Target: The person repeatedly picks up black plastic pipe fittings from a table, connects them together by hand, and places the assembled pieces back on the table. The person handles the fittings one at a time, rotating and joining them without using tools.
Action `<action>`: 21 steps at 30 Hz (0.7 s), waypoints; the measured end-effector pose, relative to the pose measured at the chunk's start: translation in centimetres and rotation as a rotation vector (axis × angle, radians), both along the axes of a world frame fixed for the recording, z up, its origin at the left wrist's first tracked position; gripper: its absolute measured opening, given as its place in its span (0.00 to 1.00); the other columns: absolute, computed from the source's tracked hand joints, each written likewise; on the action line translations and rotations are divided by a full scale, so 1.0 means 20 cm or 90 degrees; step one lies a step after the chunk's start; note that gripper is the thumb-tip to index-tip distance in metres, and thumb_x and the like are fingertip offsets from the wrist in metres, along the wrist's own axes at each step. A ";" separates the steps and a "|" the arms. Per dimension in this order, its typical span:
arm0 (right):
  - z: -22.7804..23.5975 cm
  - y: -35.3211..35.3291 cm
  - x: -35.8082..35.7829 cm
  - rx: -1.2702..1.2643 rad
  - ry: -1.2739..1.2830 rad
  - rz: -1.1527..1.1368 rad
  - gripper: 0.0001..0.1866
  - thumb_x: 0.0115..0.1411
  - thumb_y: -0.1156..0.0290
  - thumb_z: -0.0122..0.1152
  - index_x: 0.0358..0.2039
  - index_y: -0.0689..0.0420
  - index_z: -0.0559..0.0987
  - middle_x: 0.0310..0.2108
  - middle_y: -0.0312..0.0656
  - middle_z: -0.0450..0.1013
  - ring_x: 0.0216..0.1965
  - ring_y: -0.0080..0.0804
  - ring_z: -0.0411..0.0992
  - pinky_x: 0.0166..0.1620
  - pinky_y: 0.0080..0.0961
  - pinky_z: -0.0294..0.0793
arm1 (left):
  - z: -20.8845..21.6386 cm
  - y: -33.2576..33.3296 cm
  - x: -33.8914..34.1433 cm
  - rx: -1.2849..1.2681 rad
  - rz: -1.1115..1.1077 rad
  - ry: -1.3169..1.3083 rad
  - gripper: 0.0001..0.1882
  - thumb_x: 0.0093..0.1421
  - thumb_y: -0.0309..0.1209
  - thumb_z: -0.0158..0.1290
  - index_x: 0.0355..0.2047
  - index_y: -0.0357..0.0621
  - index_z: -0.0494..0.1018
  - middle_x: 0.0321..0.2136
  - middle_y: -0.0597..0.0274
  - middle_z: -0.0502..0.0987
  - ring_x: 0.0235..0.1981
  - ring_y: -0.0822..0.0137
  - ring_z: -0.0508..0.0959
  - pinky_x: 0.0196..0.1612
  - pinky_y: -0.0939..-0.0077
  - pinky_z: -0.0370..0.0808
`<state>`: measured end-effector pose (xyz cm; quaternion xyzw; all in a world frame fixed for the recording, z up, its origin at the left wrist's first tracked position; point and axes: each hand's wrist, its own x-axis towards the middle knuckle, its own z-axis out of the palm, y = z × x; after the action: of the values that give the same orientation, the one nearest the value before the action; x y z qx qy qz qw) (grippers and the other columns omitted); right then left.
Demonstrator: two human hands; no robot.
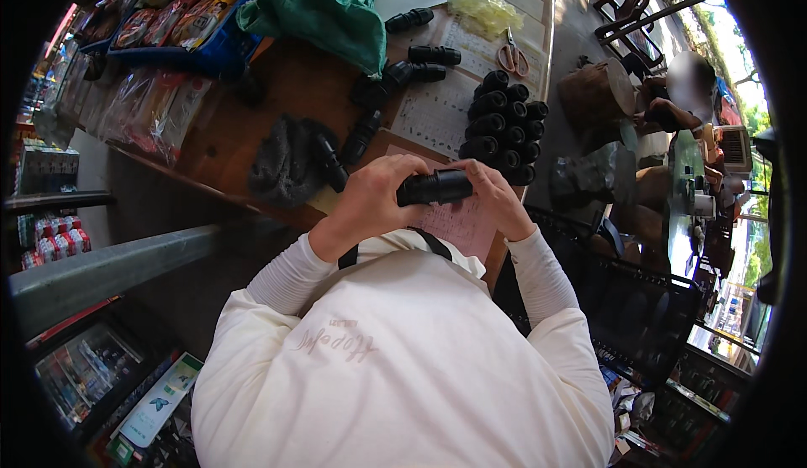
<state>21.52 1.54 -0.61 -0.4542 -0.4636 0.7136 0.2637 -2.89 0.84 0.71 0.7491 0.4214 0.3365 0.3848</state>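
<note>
Close to my chest, over the near edge of the table, I hold a black ribbed plastic pipe coupling (435, 187) lying sideways between both hands. My left hand (370, 192) wraps round its left end, and the fingers of my right hand (494, 192) grip the right end. A pile of similar black couplings (504, 128) stands just beyond my right hand. More loose black couplings (409, 19) lie scattered farther back, some beside a green cloth sack (324, 18). Left of my left hand sits a dark grey fuzzy bundle (286, 161) with couplings against it.
Scissors (511, 55) and a crumpled yellowish plastic bag (483, 14) lie at the table's far right. A blue crate (227, 52) of packaged goods stands at the far left. A grey metal rail (143, 270) runs low on the left. Another person (681, 102) sits at the right.
</note>
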 end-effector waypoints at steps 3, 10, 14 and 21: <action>0.05 -0.02 -0.05 0.106 -0.057 -0.024 0.25 0.67 0.53 0.52 0.56 0.58 0.68 0.39 0.36 0.71 0.41 0.19 0.70 0.45 0.17 0.72 | -0.02 -0.01 0.01 0.051 0.025 -0.036 0.21 0.41 0.28 0.66 0.38 0.45 0.74 0.34 0.57 0.78 0.37 0.55 0.78 0.40 0.66 0.75; 0.00 0.01 0.03 -0.053 -0.052 0.028 0.29 0.64 0.50 0.56 0.58 0.55 0.66 0.39 0.36 0.72 0.43 0.21 0.71 0.47 0.20 0.71 | -0.02 -0.01 0.03 0.029 0.016 -0.020 0.22 0.41 0.28 0.66 0.39 0.45 0.74 0.34 0.57 0.78 0.37 0.56 0.78 0.40 0.67 0.75; 0.14 -0.03 -0.12 0.209 -0.084 -0.144 0.17 0.68 0.58 0.49 0.48 0.57 0.74 0.34 0.33 0.72 0.32 0.15 0.71 0.35 0.15 0.75 | -0.04 0.01 0.03 0.036 0.038 -0.023 0.22 0.41 0.29 0.66 0.39 0.45 0.74 0.33 0.57 0.78 0.36 0.57 0.79 0.40 0.67 0.75; 0.07 -0.04 -0.09 0.286 -0.081 -0.112 0.19 0.69 0.56 0.49 0.50 0.58 0.73 0.34 0.34 0.73 0.35 0.17 0.73 0.37 0.17 0.76 | -0.04 0.00 0.03 0.031 0.052 -0.020 0.21 0.41 0.29 0.65 0.39 0.45 0.75 0.31 0.57 0.78 0.35 0.57 0.79 0.39 0.68 0.76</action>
<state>19.69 0.65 0.77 -0.4665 -0.5850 0.5370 0.3896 -2.29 0.90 0.00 0.7352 0.4371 0.3736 0.3589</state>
